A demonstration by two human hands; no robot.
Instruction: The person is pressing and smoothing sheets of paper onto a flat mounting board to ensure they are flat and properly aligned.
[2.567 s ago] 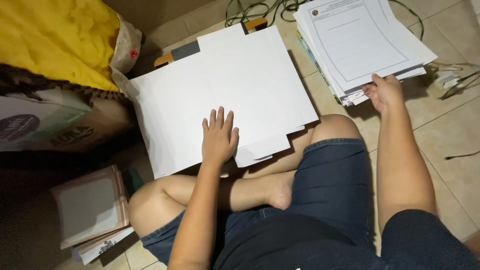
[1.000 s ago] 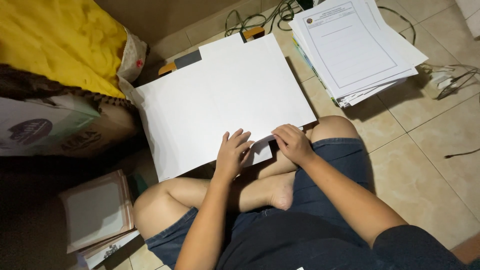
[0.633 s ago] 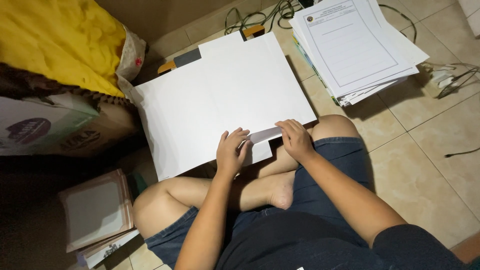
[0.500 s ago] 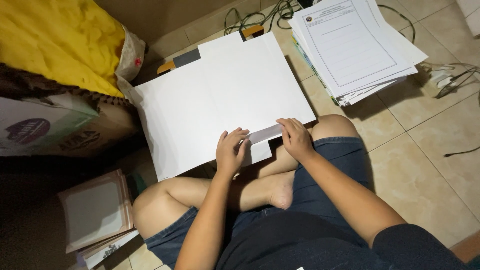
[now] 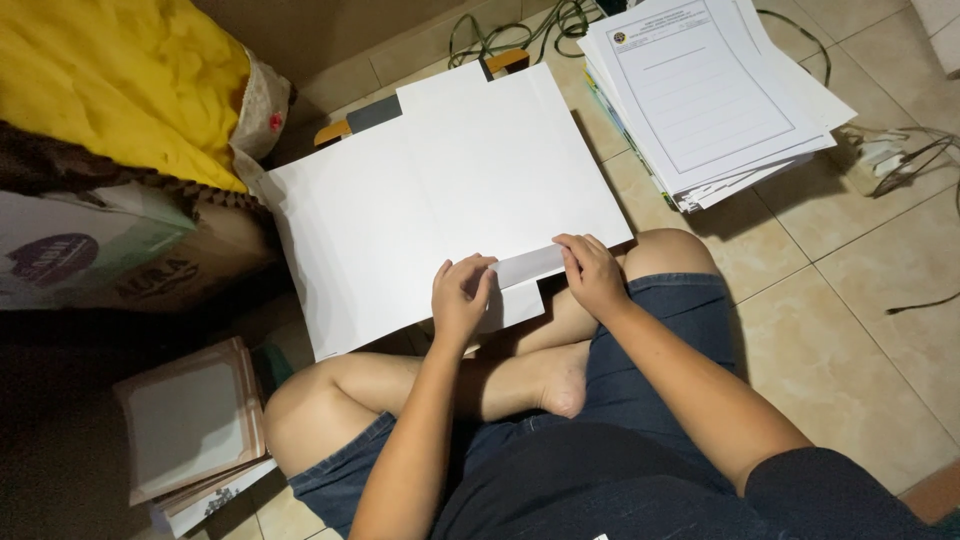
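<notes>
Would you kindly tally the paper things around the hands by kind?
Large white card sheet: 1
Folded tab, pinched by left hand and right hand: 1
Stack of printed forms: 1
Pile of booklets: 1
Total: 4

A cardboard box (image 5: 90, 250) lies at the left, under the yellow cloth (image 5: 120, 80). It is brown with a pale green and white printed side and a dark purple oval label (image 5: 48, 255) on that side. Just right of the cloth's edge sits a small red sticker (image 5: 275, 121) on a beige bag (image 5: 262, 105).
</notes>
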